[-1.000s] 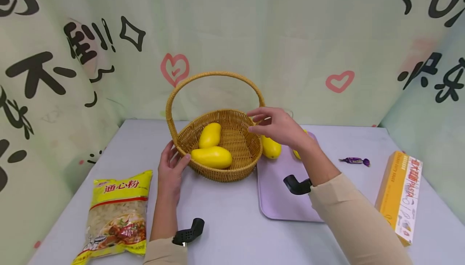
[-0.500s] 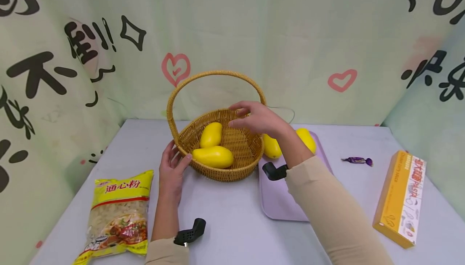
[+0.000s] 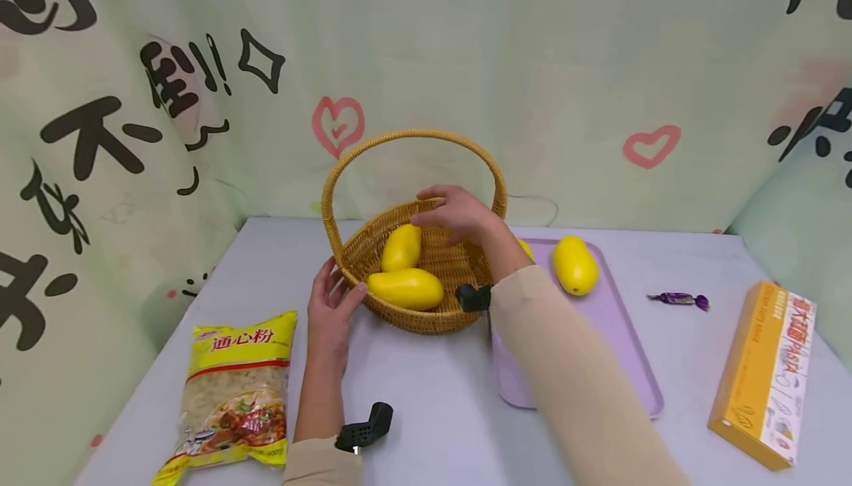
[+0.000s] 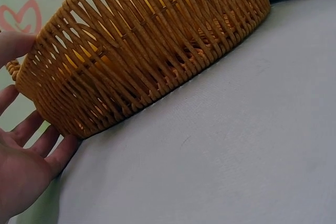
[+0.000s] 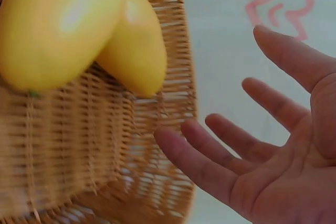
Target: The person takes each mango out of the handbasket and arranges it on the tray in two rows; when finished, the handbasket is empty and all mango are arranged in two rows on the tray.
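A wicker basket [image 3: 452, 322] with a tall arched handle stands on the table. Two yellow mangoes, one at the back [image 3: 402, 248] and one in front [image 3: 406, 289], lie in its left half. My left hand [image 3: 329, 316] holds the basket's left end, thumb at the rim and fingers along the outer wall; the left wrist view shows those fingers [image 4: 44, 142] reaching down to its base. Over the basket's back part hovers my right hand [image 3: 459, 212], fingers spread and holding nothing. In the right wrist view its fingers [image 5: 202, 163] overlap the basket's rim.
Right of the basket lies a purple tray [image 3: 615, 338] bearing a mango [image 3: 575, 265] and another mostly hidden behind my right arm. A wrapped candy [image 3: 679, 299] and a yellow pasta box [image 3: 762, 375] are farther right. A macaroni bag [image 3: 236, 393] lies at left.
My right hand has moved left from the basket's right rim to over its inside. The left hand stays at the basket. The head view has turned slightly, shifting everything right.
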`<state>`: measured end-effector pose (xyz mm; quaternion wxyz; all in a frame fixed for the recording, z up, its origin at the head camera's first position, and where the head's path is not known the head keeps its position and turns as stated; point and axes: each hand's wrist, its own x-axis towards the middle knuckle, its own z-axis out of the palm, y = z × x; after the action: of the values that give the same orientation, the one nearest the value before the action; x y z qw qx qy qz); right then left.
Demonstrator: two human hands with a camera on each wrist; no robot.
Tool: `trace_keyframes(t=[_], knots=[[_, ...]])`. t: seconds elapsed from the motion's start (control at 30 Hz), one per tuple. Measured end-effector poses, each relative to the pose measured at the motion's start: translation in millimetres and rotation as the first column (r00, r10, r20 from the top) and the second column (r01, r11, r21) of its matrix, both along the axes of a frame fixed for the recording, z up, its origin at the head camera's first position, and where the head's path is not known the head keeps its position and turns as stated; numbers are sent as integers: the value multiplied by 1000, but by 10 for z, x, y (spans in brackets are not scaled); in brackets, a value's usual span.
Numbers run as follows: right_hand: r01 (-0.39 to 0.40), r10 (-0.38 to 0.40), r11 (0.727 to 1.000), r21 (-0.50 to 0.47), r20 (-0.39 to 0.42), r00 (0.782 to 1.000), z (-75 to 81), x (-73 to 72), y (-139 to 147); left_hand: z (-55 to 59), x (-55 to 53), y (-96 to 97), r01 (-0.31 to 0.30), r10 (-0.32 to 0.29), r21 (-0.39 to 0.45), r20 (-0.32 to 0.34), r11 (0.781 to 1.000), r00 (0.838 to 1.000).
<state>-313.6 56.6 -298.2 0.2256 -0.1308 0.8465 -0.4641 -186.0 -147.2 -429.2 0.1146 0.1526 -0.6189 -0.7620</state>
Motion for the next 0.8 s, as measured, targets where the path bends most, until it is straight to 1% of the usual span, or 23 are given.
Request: trace_keyframes(t=[0.17,0.37,0.53,0.67,0.8], knots=[[31,-31,999,-16,25,999,-102,-51,-164,-12,-13,7,-3,3,5,1,1000,1000],[26,-27,999,32,30,999,-229,-98,-306,-3,-9,11,-8,8,16,-1,1000,1000],[-7,2,993,116,43,999,-322,-108,-381,1,-2,19,-11,11,24,1,1000,1000],[-48,40,979,196,45,998,-355,-111,-412,-5,-7,19,-12,12,22,4,1000,1000],[-78,71,971,226,39,997,-379,-123,-417,-13,-15,14,-15,15,19,-2,1000,1000]])
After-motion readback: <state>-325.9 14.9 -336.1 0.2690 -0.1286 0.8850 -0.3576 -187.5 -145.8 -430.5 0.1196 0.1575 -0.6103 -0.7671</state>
